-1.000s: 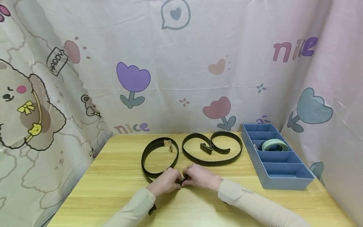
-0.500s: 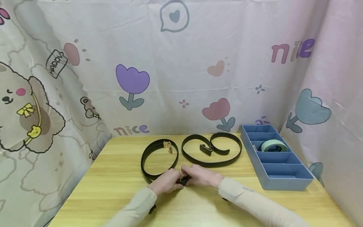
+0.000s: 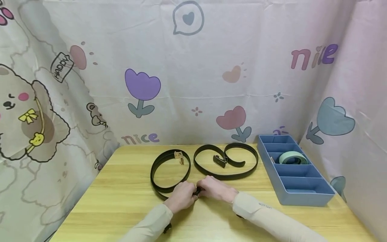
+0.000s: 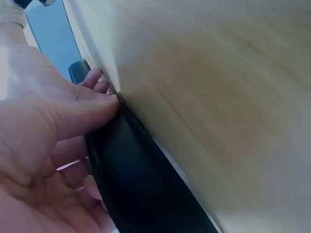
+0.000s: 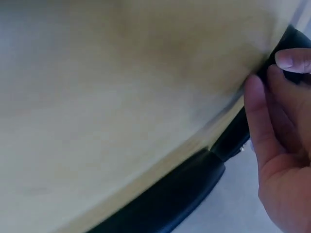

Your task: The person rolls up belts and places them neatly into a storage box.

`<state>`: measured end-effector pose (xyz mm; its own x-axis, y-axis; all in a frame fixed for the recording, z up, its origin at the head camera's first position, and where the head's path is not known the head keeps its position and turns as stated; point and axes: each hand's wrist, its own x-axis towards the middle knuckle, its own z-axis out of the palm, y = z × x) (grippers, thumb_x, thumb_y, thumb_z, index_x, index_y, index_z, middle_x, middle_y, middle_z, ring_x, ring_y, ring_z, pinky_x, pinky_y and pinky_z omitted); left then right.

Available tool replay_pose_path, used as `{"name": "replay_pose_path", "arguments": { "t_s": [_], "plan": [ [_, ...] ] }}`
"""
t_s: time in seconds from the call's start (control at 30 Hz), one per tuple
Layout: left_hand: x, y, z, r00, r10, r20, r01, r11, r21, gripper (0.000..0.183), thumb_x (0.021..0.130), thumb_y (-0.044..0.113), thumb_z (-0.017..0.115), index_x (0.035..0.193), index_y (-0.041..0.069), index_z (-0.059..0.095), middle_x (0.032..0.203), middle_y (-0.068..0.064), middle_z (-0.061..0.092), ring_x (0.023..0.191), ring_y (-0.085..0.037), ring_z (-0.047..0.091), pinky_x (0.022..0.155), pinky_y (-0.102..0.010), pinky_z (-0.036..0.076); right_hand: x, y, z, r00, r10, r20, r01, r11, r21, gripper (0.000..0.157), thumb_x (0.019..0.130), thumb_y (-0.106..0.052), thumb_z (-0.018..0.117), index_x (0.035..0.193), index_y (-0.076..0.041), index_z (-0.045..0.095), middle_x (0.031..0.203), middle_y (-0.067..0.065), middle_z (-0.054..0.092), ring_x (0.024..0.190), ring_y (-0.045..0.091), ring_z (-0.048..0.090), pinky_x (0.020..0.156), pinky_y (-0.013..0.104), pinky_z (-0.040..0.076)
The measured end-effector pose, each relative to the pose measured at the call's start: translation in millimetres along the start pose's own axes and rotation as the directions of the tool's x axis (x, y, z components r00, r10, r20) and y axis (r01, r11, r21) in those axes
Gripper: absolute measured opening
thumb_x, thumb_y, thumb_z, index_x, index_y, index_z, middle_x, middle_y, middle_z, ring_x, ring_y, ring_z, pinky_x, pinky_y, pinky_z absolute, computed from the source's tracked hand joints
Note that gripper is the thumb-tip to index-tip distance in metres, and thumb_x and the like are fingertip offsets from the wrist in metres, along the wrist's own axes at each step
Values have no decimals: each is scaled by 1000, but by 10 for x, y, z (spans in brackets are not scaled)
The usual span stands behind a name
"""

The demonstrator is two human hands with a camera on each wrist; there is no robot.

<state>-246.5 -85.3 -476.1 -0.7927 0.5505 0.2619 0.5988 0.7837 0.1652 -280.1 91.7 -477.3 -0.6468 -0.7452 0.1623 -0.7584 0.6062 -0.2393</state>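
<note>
The curtain (image 3: 187, 60) reads "HAPPY" near ten o'clock, "nice" near two. The left hand (image 3: 182, 196) and right hand (image 3: 216, 189) pinch the belt (image 4: 141, 179) between their fingers, its coil (image 3: 154, 165) at their ten o'clock.

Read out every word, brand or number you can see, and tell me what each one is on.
"HAPPY": curtain, left side.
"nice": curtain, low, left of centre.
"nice": curtain, upper right, partly lost in a fold.
Right sleeve: small lettering, too blurred to read.
</note>
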Motion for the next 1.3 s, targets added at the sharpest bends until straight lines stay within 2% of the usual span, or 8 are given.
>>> {"name": "replay_pose_path", "arguments": {
  "t_s": [0.13,0.27,0.43,0.63,0.8,0.93,1.03,1.3],
  "plan": [
    [13,-20,-66,997,-18,81,28,992,-125,40,80,9,74,54,16,44,51,10,37,49,-6,31,47,-20,29,25,-31,-16,1000,-17,10,17,1000,-20,11,88,-30,71,85,-20,69,78,-12,68,62,-6,51,58,8,43],
    [44,-33,-113,986,31,164,3,980,-201,28,77,-2,67,61,15,51,58,10,39,55,-6,34,51,-20,31,37,-46,-34,1000,-20,-1,20,999,-44,16,84,-38,72,82,-22,70,75,-14,67,60,-7,50,57,8,42],
    [55,-30,-96,986,32,164,1,981,-195,26,71,-11,58,62,12,54,58,9,40,56,-6,36,52,-20,32,36,-55,9,999,-32,-25,32,999,-14,19,84,-41,70,83,-23,72,75,-13,68,60,-8,50,57,7,41],
    [77,-22,-74,987,10,163,19,984,-176,23,74,-4,65,63,15,59,61,10,50,58,-7,41,55,-21,37,1,1,0,998,-35,-42,36,999,22,12,84,-28,75,88,-20,68,81,-12,68,66,-5,53,63,10,44],
    [85,-15,-32,982,-26,187,64,977,-204,23,76,0,67,62,16,58,61,8,50,58,-7,43,54,-21,37,-23,63,-18,996,72,-61,-62,987,148,17,79,-25,80,90,-14,71,79,-8,69,63,-4,53,58,12,45],
    [83,-7,-22,983,-28,181,68,973,-219,22,77,0,67,63,15,59,65,7,51,60,-7,44,55,-21,38,-47,62,1,988,131,-86,-117,980,158,15,79,-28,80,83,-15,73,72,-9,68,56,-5,49,53,12,44],
    [87,3,-29,982,-18,186,59,974,-219,21,77,-1,66,65,15,59,64,7,50,59,-7,43,55,-21,37,-49,62,7,991,105,-78,-94,988,125,16,79,-30,79,82,-16,71,70,-12,64,57,-5,47,53,12,42],
    [88,-10,-42,985,73,156,-40,978,-203,20,78,-5,63,72,13,62,68,8,54,60,-5,42,56,-19,38,-23,78,27,993,-56,-104,58,998,14,19,81,-33,78,79,-21,63,74,-15,62,63,-5,47,57,10,39]
  ]
}}
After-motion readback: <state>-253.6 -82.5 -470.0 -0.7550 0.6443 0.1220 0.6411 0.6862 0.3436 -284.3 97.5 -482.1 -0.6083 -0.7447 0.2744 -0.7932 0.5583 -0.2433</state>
